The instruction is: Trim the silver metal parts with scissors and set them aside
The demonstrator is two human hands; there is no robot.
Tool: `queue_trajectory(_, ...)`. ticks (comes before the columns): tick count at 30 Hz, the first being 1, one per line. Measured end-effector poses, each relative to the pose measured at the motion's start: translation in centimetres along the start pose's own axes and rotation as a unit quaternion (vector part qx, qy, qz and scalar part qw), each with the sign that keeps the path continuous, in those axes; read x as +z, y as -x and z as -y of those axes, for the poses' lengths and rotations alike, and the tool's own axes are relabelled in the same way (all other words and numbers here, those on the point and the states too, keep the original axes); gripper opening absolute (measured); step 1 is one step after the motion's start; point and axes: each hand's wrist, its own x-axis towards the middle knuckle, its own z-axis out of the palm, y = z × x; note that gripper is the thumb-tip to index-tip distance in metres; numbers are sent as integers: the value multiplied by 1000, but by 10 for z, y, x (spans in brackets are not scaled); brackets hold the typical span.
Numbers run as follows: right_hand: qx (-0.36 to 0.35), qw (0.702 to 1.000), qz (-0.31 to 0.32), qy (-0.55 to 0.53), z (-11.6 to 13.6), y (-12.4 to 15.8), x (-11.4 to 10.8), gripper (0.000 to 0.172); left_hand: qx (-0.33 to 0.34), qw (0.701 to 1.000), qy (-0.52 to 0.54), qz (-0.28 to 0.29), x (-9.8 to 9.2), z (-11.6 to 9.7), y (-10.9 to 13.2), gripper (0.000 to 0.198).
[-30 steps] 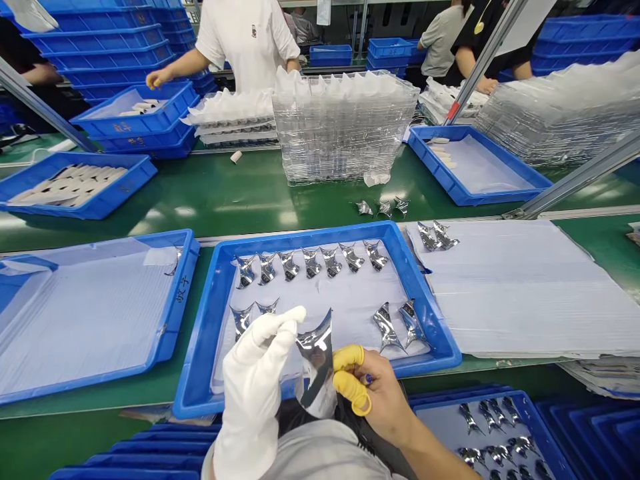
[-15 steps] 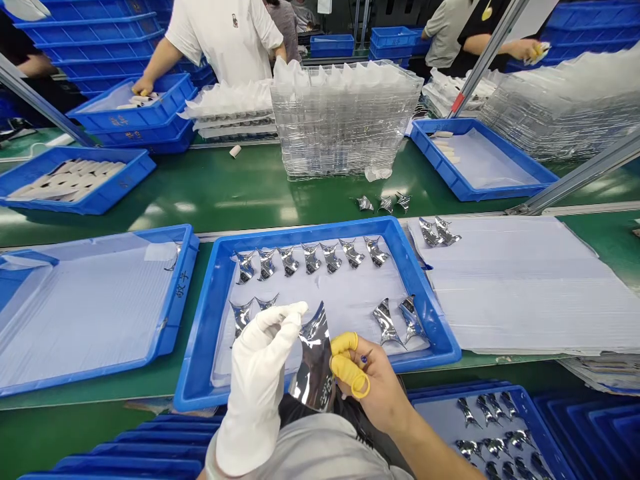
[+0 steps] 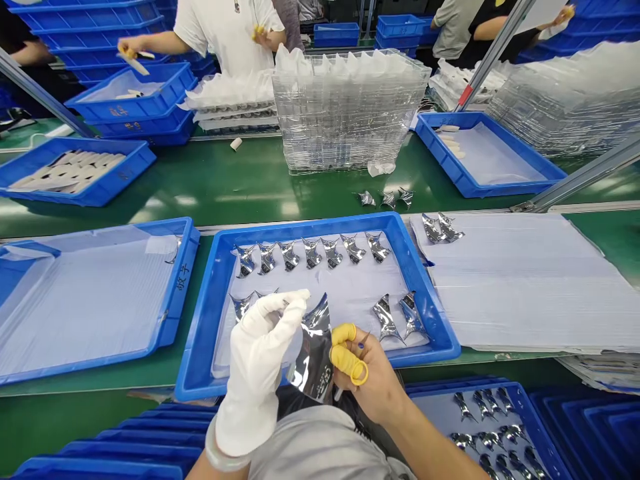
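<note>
Around: green conveyor belt [image 3: 250, 190], blue trays [image 3: 300, 223], silver foil pieces [image 3: 313, 255], co-workers [image 3: 225, 33].

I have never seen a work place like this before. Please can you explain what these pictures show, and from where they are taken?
The pictures come from one camera worn on a person's head, looking forward and down, so the two arms at the bottom are that person's own. The gloved left hand pinches a shiny silver film piece. The right hand wears yellow finger cots and is next to the film; a small pointed thing at its fingers is too small to name. Below is a blue tray with rows of similar silver pieces on a pale sheet. It sits on a green conveyor belt. Beyond stands a stack of clear plastic trays, and a co-worker works across the belt.
</note>
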Motion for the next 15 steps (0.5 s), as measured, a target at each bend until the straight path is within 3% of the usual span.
queue_trajectory(4, -32, 999, 16, 37, 2, 0, 3, 43, -30, 999, 7, 14, -1, 2, -4, 36)
queue_trajectory(10, -44, 999, 10, 26, 4, 1, 8, 38, -59, 998, 24, 24, 2, 3, -2, 33)
queue_trajectory(15, -56, 998, -7, 9, 5, 3, 16, 36, -57, 994, 49, 76, -3, 13, 3, 26)
